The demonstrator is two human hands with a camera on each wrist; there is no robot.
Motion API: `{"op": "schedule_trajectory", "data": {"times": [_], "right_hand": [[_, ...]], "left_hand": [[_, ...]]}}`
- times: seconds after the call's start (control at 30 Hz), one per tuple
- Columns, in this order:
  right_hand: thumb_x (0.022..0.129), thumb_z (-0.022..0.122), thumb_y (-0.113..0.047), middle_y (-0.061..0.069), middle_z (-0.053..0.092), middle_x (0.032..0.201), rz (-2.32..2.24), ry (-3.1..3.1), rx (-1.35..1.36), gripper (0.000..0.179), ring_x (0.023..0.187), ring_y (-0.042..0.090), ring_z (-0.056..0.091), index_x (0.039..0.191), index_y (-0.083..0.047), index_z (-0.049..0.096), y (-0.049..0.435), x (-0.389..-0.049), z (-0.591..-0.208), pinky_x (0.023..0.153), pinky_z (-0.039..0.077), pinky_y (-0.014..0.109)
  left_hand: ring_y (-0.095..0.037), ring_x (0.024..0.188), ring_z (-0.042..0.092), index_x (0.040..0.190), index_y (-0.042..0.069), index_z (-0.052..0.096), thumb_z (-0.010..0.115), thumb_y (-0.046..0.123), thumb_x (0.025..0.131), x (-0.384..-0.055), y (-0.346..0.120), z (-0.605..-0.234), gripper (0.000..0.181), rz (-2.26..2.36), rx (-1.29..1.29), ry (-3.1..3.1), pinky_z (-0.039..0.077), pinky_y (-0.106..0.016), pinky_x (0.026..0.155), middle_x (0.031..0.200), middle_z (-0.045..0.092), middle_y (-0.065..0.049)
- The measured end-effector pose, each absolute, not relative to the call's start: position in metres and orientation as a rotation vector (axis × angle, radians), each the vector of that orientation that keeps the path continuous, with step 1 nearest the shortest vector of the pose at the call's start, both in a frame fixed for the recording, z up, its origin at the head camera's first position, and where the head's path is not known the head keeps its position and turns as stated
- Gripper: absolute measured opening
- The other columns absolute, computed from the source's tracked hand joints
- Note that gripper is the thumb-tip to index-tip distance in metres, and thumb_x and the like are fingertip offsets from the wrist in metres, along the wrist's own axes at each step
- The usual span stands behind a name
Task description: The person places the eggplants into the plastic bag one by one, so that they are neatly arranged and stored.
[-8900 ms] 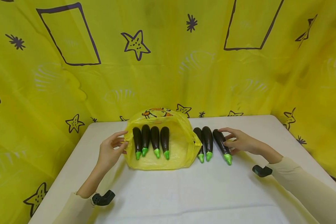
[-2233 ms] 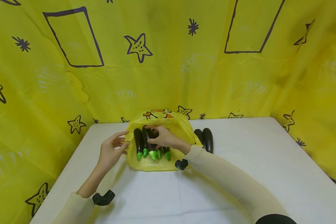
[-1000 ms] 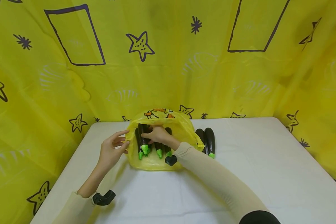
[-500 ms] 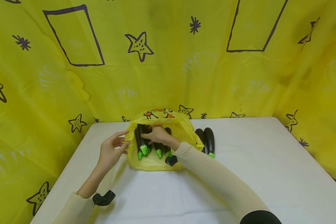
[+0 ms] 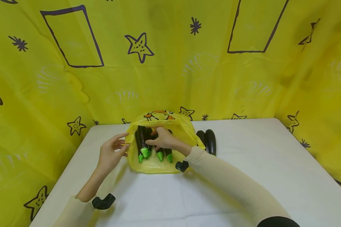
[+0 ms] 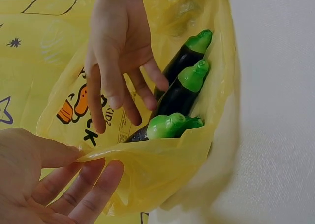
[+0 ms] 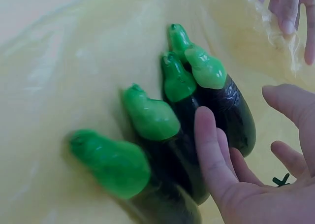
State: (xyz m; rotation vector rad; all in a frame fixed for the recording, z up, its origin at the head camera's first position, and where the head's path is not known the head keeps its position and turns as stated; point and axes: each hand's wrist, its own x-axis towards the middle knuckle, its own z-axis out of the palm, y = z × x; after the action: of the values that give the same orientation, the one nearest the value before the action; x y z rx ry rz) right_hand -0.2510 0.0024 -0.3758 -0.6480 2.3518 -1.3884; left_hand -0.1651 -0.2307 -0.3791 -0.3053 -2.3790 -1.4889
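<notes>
Pinching the yellow bag (image 5: pixel 150 169) open with the left fingers (image 6: pixel 101 192), holding nothing in the spread right fingers (image 7: pixel 211 147) beside the eggplants (image 5: pixel 141 137) inside the bag, with two more eggplants (image 5: pixel 211 142) just right of it, and best lifting clear without dragging the bag or rolling its contents.

Lettering found on the yellow plastic bag (image 6: pixel 162 182), left wrist view: small dark capitals (image 6: pixel 111 113) running sideways, apparently KIDS; larger bold letter K (image 6: pixel 90 138) below, last of a word partly hidden, rest uncertain. Block of fine print (image 6: pixel 124 130) alongside, too small to read. Right wrist view: dark mark (image 7: pixel 281 180) on bag, possibly part of a letter; cannot tell which.
</notes>
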Motion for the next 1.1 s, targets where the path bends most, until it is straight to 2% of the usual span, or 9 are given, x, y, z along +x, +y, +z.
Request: {"op": "schedule_trajectory", "data": {"times": [0.07,0.13,0.37,0.5,0.7,0.9,1.1], "right_hand": [[0.097,0.073,-0.022,0.024,0.049,0.143,-1.392,2.309,-0.699,0.071,0.071,0.038,0.072,0.159,-0.018,0.038,0.007,-0.248,-0.378,0.071,0.065,0.040],[0.097,0.073,-0.023,0.024,0.049,0.143,-1.368,2.287,-0.731,0.071,0.071,0.038,0.072,0.159,-0.019,0.038,0.012,-0.244,-0.380,0.071,0.065,0.038],[0.097,0.073,-0.015,0.028,0.049,0.139,-1.385,2.180,-0.804,0.072,0.080,0.043,0.071,0.159,-0.013,0.037,0.028,-0.229,-0.381,0.070,0.065,0.049],[0.098,0.071,-0.011,0.029,0.048,0.139,-1.375,2.151,-0.852,0.070,0.087,0.043,0.072,0.158,-0.013,0.037,0.039,-0.221,-0.379,0.072,0.065,0.050],[0.097,0.072,-0.010,0.029,0.052,0.136,-1.359,2.145,-0.898,0.069,0.087,0.045,0.070,0.157,-0.014,0.039,0.054,-0.209,-0.374,0.072,0.065,0.050],[0.096,0.072,-0.008,0.029,0.052,0.134,-1.342,2.154,-0.928,0.069,0.092,0.041,0.071,0.157,-0.012,0.039,0.068,-0.199,-0.371,0.069,0.066,0.042],[0.096,0.072,-0.009,0.030,0.053,0.133,-1.343,2.178,-0.966,0.068,0.093,0.031,0.071,0.156,-0.010,0.041,0.083,-0.190,-0.367,0.069,0.066,0.043]], "left_hand": [[-0.033,0.081,0.075,0.132,0.004,0.067,0.072,-0.007,0.091,-0.165,-0.231,-0.379,0.043,-1.486,-0.311,-2.375,0.065,-0.038,0.059,0.103,0.073,-0.024],[-0.033,0.081,0.075,0.132,0.003,0.067,0.072,-0.007,0.091,-0.165,-0.231,-0.380,0.043,-1.485,-0.314,-2.372,0.065,-0.038,0.059,0.103,0.073,-0.025],[-0.033,0.082,0.075,0.132,0.003,0.067,0.072,-0.008,0.091,-0.164,-0.232,-0.381,0.043,-1.485,-0.307,-2.374,0.065,-0.036,0.059,0.104,0.072,-0.027],[-0.034,0.083,0.075,0.133,0.003,0.066,0.072,-0.008,0.091,-0.164,-0.231,-0.381,0.043,-1.493,-0.305,-2.372,0.065,-0.032,0.059,0.104,0.072,-0.026],[-0.034,0.082,0.075,0.133,0.003,0.066,0.072,-0.009,0.091,-0.165,-0.231,-0.381,0.044,-1.489,-0.304,-2.370,0.064,-0.030,0.059,0.102,0.073,-0.026],[-0.026,0.078,0.075,0.133,0.002,0.065,0.071,-0.011,0.091,-0.166,-0.233,-0.381,0.045,-1.481,-0.323,-2.365,0.065,-0.038,0.059,0.100,0.073,-0.026],[-0.023,0.077,0.075,0.133,0.002,0.066,0.071,-0.011,0.091,-0.167,-0.233,-0.381,0.045,-1.475,-0.337,-2.363,0.065,-0.041,0.059,0.100,0.073,-0.025]]}}
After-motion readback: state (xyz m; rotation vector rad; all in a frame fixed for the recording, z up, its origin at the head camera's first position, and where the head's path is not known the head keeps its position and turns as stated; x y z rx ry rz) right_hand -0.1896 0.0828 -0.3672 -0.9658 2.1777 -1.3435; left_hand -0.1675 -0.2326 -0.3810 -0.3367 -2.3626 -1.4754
